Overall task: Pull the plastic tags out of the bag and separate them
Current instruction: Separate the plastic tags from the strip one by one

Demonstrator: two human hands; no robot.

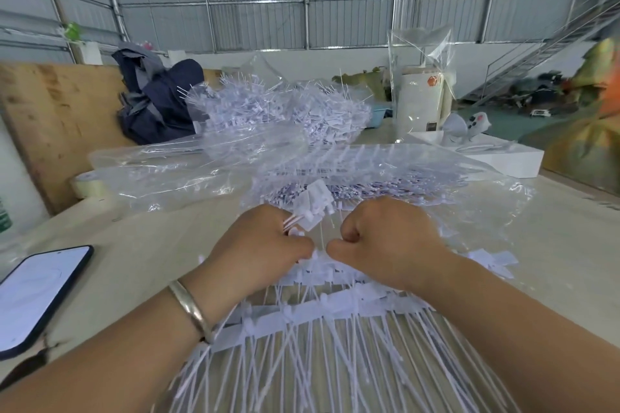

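Note:
My left hand point(260, 243) grips a small bunch of white plastic tags point(313, 206) whose flat heads stick up above my knuckles. My right hand point(382, 241) is curled close beside it, thumb and fingers pinching a thin tag stem point(322, 235) between the two hands. Beneath my wrists, rows of white tags point(318, 315) lie spread on the table, their long stems fanning toward me. Just beyond my hands lies a clear plastic bag point(385, 174) holding more tags. Farther back is a big heap of loose tags point(278, 111) on clear plastic.
A phone point(37, 295) lies on the pale table point(134, 245) at the left. A tape roll point(89, 184) sits at the left edge by a plywood board point(57, 117). A dark cloth bundle point(157, 100), a white cylinder point(422, 100) and a white box point(503, 161) stand behind.

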